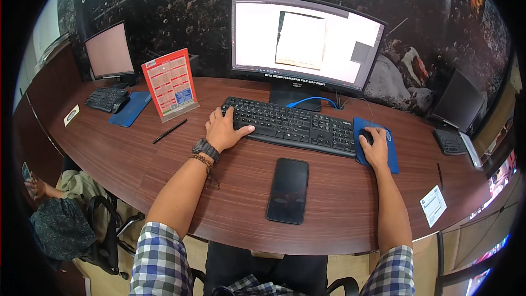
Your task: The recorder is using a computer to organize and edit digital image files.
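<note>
My left hand (223,131) rests on the left end of a black keyboard (285,124), its fingers spread over the keys and its thumb near the front row. At the keyboard's right end, my right hand (375,145) is wrapped over a black computer mouse (366,136), which it partly hides. Beneath the mouse lies a blue mouse pad (391,156). Behind the keyboard stands a monitor (307,38) displaying a cream, page-like shape on white. Between my forearms a black smartphone (288,191) lies with its screen dark.
Left of the keyboard are a black pen (170,131) and a red-and-white card in a clear stand (170,85). Farther left stand a second monitor (109,52) and keyboard (107,99). At right lies a white card (433,206). A seated person (63,225) holds a phone at lower left.
</note>
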